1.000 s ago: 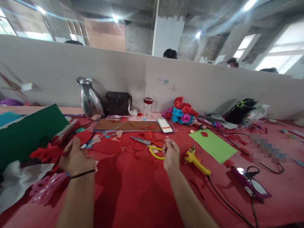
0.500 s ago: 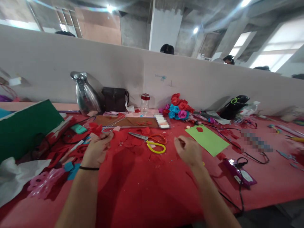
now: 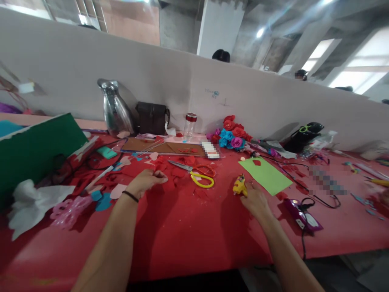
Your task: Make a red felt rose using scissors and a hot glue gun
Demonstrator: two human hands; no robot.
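Note:
My left hand [image 3: 148, 181], a dark band at its wrist, is over the red paper petals [image 3: 174, 178] left of centre. Its fingertips are pressed together; whatever is between them blends into the red and cannot be made out. At right, my right hand [image 3: 255, 198] has its fingers against a small yellow hot glue gun [image 3: 240, 185], whose nozzle points up and away from me. The grip on its far side is partly hidden by the fingers. Between both hands lie scissors [image 3: 201, 180] with yellow and orange handles, blades toward the left.
A bunch of red, blue and purple paper flowers [image 3: 232, 134] stands by the partition, right of a glass jar [image 3: 190, 126]. Green paper [image 3: 267, 175] lies beyond my right hand. A purple power strip [image 3: 304, 217] with a black cord is at right; a steel jug [image 3: 115, 107] stands behind.
My left hand has moved right, from above the scraps to the red petals; the red piece seen at its fingers is no longer distinct. My right hand has come down to the glue gun.

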